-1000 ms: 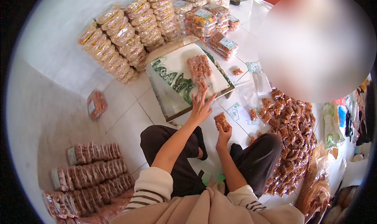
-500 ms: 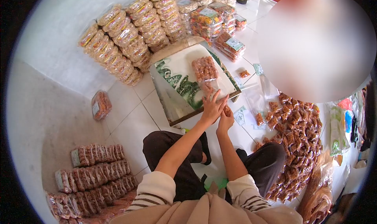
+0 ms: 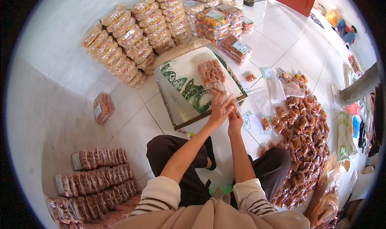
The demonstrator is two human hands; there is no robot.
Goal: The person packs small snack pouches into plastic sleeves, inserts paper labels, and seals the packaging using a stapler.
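Observation:
A clear plastic bag [image 3: 212,73] filled with small brown snack packets lies on a low box [image 3: 171,102] with a white and green top. Its mouth end points toward me. My left hand [image 3: 220,111] is over that loose end, fingers closed on the plastic. Beside it, my right hand [image 3: 235,121] pinches a small brown snack packet at the bag's mouth, mostly hidden by fingers and film. On the floor to the right is a big heap of similar snack packets [image 3: 303,144].
Empty plastic bags [image 3: 259,104] and printed labels [image 3: 266,72] lie right of the box. Tall stacks of bagged snacks [image 3: 128,40] line the wall. Filled packs [image 3: 236,48] sit behind the box. Rows of packs [image 3: 96,172] are at lower left, with a single pack [image 3: 103,107] by the wall.
My right hand has moved slightly up and right, closer to the bag's mouth. My left hand has shifted a little. The large blurred patch at upper right is gone, showing floor there.

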